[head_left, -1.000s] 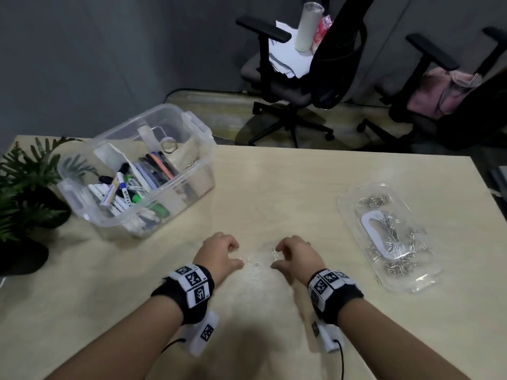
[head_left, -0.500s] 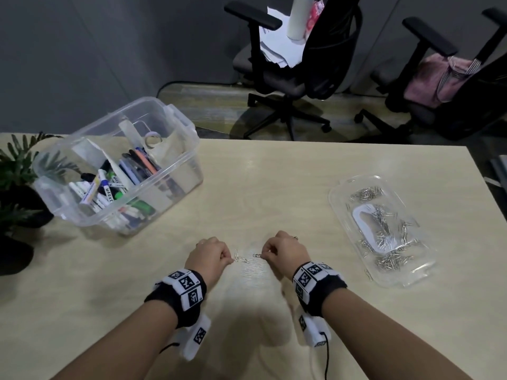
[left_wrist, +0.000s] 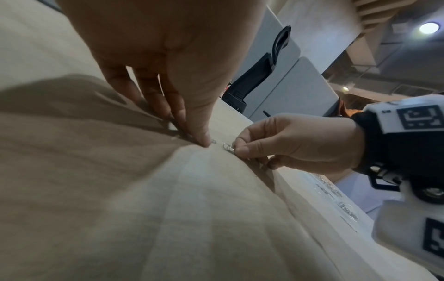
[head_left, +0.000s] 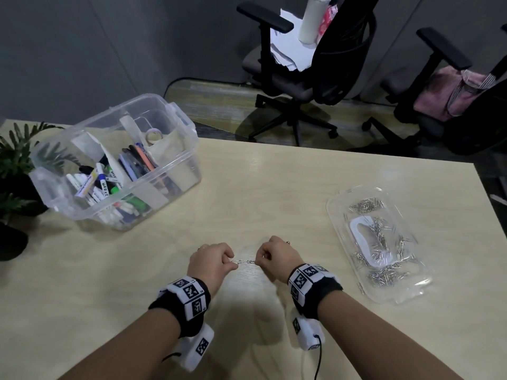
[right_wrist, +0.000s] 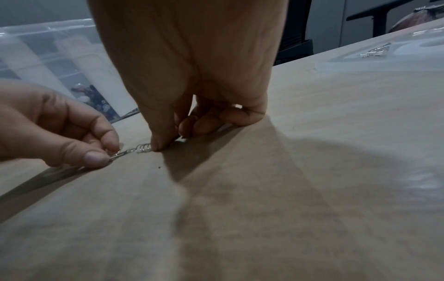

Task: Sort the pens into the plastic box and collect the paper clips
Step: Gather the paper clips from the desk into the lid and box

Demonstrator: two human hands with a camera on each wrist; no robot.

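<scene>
Left hand (head_left: 212,260) and right hand (head_left: 275,257) each pinch paper clips (head_left: 244,261) (seemingly linked) on the tabletop (head_left: 247,193); next, probably carrying them to the tray (head_left: 337,204).

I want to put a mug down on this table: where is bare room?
Bare wood lies between the plastic box and the clear tray, behind the hands. Crowded: between left hand and right hand, pinching paper clips.

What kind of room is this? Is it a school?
More likely an office: two wheeled office chairs stand behind a pale desk, one heaped with papers, and grey partition panels divide the space.
</scene>
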